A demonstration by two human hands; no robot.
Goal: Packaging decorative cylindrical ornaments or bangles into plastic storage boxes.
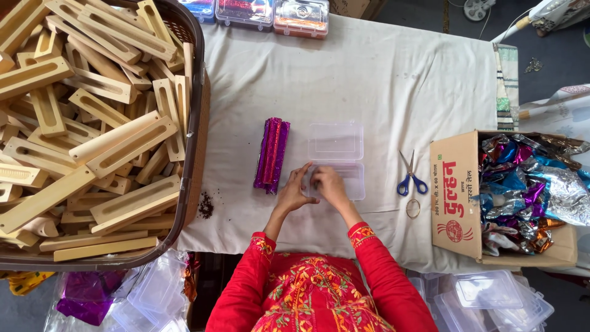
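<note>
A clear plastic box (336,142) lies open on the white cloth, its lid flat behind its tray. My left hand (294,190) and my right hand (329,184) meet at the tray's near left corner, fingers touching its rim. What they pinch there is too small to tell. A foil-wrapped block (271,155), purple with a pink stripe, lies just left of the box, a little beyond my left hand.
A large basket (192,132) heaped with slotted wooden blocks fills the left. Blue-handled scissors (410,176) lie right of the box. A cardboard carton (456,197) of crumpled coloured foil stands at the right. Several filled clear boxes (301,17) line the far edge.
</note>
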